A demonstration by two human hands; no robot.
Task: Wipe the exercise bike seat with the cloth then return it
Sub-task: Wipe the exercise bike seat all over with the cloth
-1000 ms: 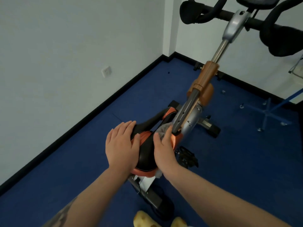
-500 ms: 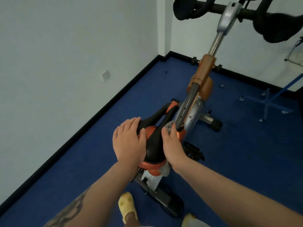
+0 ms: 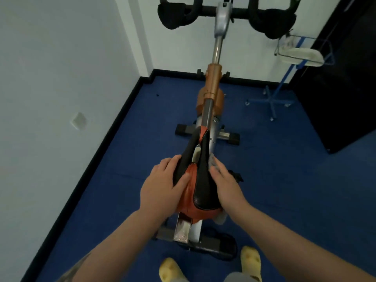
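The exercise bike's black and orange seat is right below me, its nose pointing away toward the handlebars. My left hand lies flat on the seat's left side, thumb across the orange rear part. My right hand presses a grey cloth against the seat's right side; the cloth peeks out past my fingertips and below my wrist, the rest is hidden under the hand.
A white wall stands close on the left. A blue wheeled stand holding a white tray is at the back right, beside a black cabinet. My yellow slippers rest on blue carpet behind the bike's rear foot.
My view has swung round behind the bike, so the seat now points straight ahead. Both hands stay on the seat; the right one with the cloth has slid back along the right side.
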